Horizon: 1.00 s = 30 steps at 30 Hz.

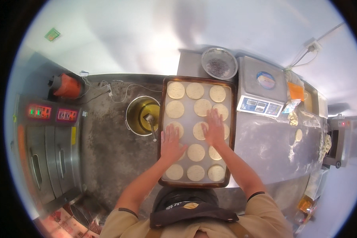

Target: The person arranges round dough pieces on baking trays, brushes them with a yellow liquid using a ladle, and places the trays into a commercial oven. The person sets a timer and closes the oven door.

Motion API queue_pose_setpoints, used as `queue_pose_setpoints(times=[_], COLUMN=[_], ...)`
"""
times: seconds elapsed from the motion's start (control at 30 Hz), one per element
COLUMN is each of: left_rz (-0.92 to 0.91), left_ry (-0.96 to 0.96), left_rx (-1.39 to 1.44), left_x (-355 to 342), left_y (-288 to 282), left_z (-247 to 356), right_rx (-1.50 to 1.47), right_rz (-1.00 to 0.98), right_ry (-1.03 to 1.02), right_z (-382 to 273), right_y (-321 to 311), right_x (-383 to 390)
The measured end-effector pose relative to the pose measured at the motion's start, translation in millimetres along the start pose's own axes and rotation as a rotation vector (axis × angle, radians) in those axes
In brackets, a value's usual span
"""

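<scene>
A dark-rimmed baking tray (230, 95) lined with pale paper holds several flat round dough pieces (196, 152) in rows. My left hand (171, 147) rests with fingers stretched out over rounds in the tray's left column. My right hand (213, 131) lies farther right and a little higher, fingers spread across rounds in the middle and right columns. Both hands appear to touch the dough, and their fingertips partly hide the pieces beneath.
Left: a metal pot (135, 129) with yellow liquid and a ladle (150, 119), a steel oven (45, 158), an orange machine (67, 85) and cords. Behind: a bowl (218, 65) and a scale (261, 83). Right: a floured counter (265, 150) with scraps and another machine (341, 141).
</scene>
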<state>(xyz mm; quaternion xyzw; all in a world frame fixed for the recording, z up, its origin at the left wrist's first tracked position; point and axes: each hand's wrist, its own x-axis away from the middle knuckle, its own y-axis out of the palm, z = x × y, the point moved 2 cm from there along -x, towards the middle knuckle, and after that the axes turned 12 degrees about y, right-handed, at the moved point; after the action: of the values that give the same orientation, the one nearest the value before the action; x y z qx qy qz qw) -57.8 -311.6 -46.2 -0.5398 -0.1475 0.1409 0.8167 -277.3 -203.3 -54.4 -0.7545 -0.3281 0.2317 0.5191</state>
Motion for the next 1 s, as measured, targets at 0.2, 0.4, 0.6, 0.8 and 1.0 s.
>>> queue_pose_setpoints(times=[0.2,0.4,0.6,0.8,1.0], left_rz=[-0.072,-0.088,-0.085,-0.065,-0.112], left_ry=[0.207,0.273,0.254,0.233,0.202], left_rx=[0.162,0.152,0.088,0.083,0.023], left_x=[-20,-31,-27,-26,-27], left_y=[14,31,40,39,31], left_z=[37,66,71,74,68], right_rx=[0.067,0.048,-0.010,-0.055,-0.161], right_rz=[-0.076,-0.020,-0.041,-0.016,-0.141], right_ry=[0.129,0.136,0.085,0.078,-0.041], right_z=[47,49,55,54,34], right_y=[3,9,3,-1,-5], right_x=[-14,-13,-5,-5,43])
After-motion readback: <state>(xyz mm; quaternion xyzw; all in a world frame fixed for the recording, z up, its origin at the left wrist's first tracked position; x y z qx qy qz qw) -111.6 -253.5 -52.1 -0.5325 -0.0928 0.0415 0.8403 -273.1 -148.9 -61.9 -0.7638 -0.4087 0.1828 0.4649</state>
